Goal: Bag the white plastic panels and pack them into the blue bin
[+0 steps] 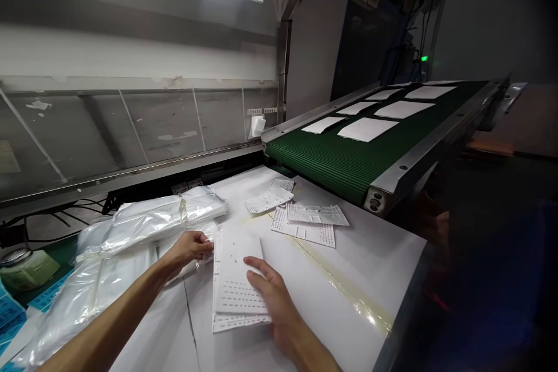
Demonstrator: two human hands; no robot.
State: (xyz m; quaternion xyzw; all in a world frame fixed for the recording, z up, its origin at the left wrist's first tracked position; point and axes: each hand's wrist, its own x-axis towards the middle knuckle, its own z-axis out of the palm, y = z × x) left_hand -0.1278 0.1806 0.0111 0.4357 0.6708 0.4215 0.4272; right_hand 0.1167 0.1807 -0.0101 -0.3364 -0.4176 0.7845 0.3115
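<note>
Two or more thin white slotted plastic panels (239,293) lie stacked, slightly out of line, on the white work surface in front of me. My right hand (274,299) grips their right edge, with fingertips on the top panel. Close by the stack's upper left edge, my left hand (194,249) is closed in a pinch; what is between its fingertips is too small to make out. Beside and partly behind that hand are bundled clear plastic bags (161,224). Several loose slotted panels (305,225) lie overlapping farther back.
A green conveyor belt (300,157) slopes away at the back right, carrying flat white panels (368,129) in rows. Its metal side rail (405,168) ends near the work surface (366,256). A lidded jar (26,267) and blue sheets (47,296) sit at far left.
</note>
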